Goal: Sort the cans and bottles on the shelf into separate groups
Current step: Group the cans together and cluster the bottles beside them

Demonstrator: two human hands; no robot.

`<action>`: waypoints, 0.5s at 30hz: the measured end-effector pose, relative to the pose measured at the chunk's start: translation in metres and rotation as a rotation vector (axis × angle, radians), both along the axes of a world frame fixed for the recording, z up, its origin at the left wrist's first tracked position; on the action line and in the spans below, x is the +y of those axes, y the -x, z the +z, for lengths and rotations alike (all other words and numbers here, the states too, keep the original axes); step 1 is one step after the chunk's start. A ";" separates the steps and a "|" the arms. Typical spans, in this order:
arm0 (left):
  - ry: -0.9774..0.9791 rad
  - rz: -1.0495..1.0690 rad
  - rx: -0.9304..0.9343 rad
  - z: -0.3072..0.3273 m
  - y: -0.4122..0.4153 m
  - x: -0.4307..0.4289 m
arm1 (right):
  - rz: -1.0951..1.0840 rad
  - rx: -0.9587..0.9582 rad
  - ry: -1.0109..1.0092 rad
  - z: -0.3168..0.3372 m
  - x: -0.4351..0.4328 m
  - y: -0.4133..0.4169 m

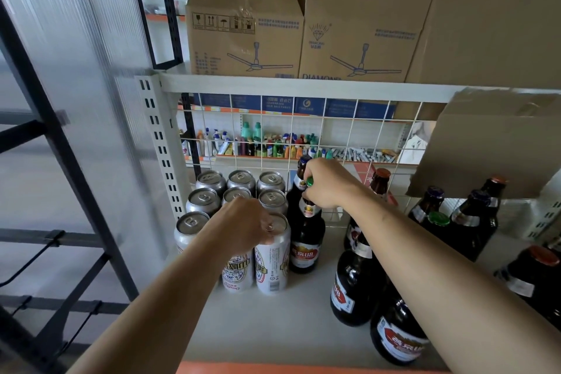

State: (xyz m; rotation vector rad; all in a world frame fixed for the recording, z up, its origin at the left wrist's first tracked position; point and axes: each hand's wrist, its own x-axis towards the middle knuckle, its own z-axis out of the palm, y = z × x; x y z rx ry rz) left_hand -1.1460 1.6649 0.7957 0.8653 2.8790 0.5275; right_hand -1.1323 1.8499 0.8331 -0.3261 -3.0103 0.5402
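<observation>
Several silver cans stand in rows at the shelf's left. My left hand grips the top of a white can in the front row, beside another white can. My right hand is closed around the neck of a dark green-capped bottle standing just right of the cans. Another dark bottle stands behind it. More dark bottles stand under my right arm, and others at the right.
The white shelf board has an orange front edge. A wire grid backs the shelf. Cardboard boxes sit on the level above, and a cardboard flap hangs down at the right. A black frame stands left.
</observation>
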 end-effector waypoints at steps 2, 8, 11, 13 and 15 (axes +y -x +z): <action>0.003 -0.011 0.002 0.001 0.000 0.001 | 0.005 -0.006 -0.001 0.002 -0.003 0.000; 0.010 -0.023 0.017 0.004 -0.001 0.002 | 0.003 -0.026 0.006 0.005 -0.004 0.000; 0.001 -0.033 0.017 0.004 0.000 0.002 | 0.028 -0.041 -0.009 0.007 -0.003 -0.004; 0.004 -0.035 0.017 0.005 0.001 0.001 | 0.053 -0.057 0.014 0.008 -0.002 -0.007; 0.010 -0.053 0.028 0.006 0.001 0.000 | 0.070 -0.076 0.047 0.010 -0.001 -0.014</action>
